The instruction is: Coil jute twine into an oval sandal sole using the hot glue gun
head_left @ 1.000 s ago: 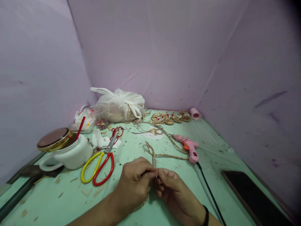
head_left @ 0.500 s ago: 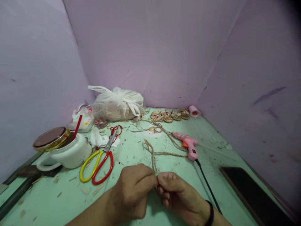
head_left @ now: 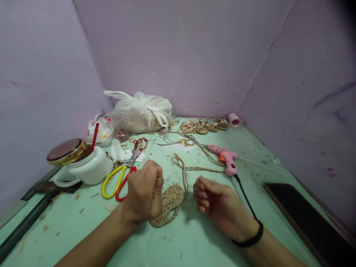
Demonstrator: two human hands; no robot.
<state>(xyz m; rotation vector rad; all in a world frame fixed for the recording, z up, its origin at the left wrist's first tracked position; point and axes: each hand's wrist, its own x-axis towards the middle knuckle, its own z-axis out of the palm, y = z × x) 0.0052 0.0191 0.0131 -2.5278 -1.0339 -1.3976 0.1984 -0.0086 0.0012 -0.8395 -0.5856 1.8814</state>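
A coil of braided straw cord (head_left: 171, 198) rests on the green table between my hands, with an oval opening at its lower end. From its top right, the braid's tail (head_left: 185, 174) runs up, loops and heads right to the glue gun. My left hand (head_left: 146, 193) is a fist just left of the coil, covering part of its edge from my view. Right of the coil, my right hand (head_left: 217, 207) has its fingers curled and thumb pressed to the index finger, a black band on the wrist. Anything inside either hand is hidden.
Scissors (head_left: 122, 176) with yellow and red handles lie left, beside a white mug (head_left: 94, 167) and a hammer (head_left: 33, 218). A pink glue gun (head_left: 226, 159) and a phone (head_left: 303, 222) lie right. Straw ornaments (head_left: 205, 127) and a plastic bag (head_left: 141, 113) are at the back.
My hands, which met over the cord, have moved apart, left hand to the left and up, right hand to the right. The braided coil now shows between them. The view has tilted slightly down.
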